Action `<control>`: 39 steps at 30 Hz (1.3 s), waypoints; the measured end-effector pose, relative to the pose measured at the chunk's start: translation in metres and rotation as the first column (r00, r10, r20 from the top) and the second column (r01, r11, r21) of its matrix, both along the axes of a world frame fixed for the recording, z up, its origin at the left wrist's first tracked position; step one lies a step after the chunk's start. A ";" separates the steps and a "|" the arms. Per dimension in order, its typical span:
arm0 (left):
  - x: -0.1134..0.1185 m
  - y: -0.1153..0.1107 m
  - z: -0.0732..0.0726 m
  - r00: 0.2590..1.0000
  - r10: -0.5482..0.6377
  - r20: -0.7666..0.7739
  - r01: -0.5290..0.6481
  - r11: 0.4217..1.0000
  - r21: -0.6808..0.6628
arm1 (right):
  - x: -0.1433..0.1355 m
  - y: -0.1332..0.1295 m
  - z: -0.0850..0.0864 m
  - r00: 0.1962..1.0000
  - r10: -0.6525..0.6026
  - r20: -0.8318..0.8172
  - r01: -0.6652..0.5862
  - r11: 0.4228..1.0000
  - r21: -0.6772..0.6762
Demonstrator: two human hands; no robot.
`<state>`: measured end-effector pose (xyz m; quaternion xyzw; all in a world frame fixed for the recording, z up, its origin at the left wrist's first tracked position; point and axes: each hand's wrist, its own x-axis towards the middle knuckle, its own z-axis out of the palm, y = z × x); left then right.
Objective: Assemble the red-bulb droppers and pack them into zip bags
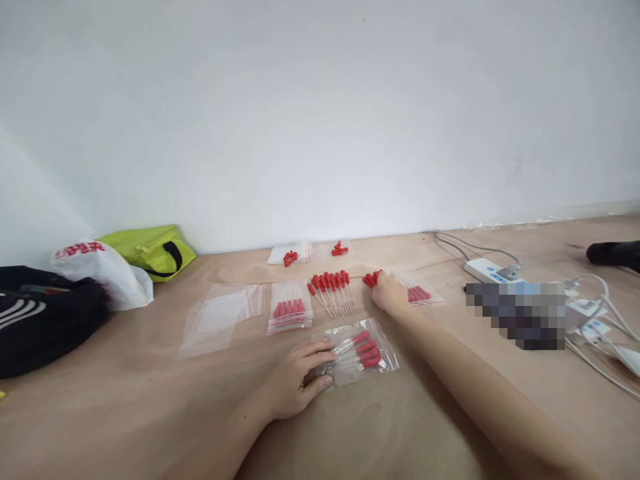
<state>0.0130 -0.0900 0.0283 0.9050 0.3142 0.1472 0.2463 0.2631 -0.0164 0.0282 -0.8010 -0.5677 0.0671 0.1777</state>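
A clear zip bag (345,375) with several red-bulbed droppers (369,350) inside lies flat in front of me. The outstretched fingers of my left hand (300,377) rest on its left end, thumb apart. Farther off, my right hand (390,291) is closed at a small group of red dropper bulbs (369,279), seemingly pinching one; its fingertips are partly hidden. Left of that hand, loose glass droppers with red bulbs (333,283) lie fanned side by side. Filled bags of droppers lie on both sides, one on the left (289,309) and one on the right (420,293), partly behind my right hand.
Flat plastic bags (210,323) lie to the left. Two bags with loose red bulbs (290,257) lie by the wall. A black bag (45,327), white plastic bag (115,277) and lime pouch (150,250) stand left. Power strips (487,272) and cables are right.
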 end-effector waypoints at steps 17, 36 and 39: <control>0.002 -0.002 0.005 0.996 -0.032 -0.089 0.039 0.996 0.086 | 0.011 -0.073 -0.035 0.427 0.322 -0.845 0.154 0.895 0.418; 0.000 -0.002 0.002 0.996 -0.014 -0.091 0.020 0.997 0.069 | 0.003 -0.082 -0.028 0.305 0.252 -0.919 -0.032 0.967 0.254; 0.000 -0.003 0.002 0.997 0.002 -0.076 0.004 0.997 0.074 | 0.000 -0.080 -0.032 0.329 0.295 -0.897 -0.173 0.953 0.249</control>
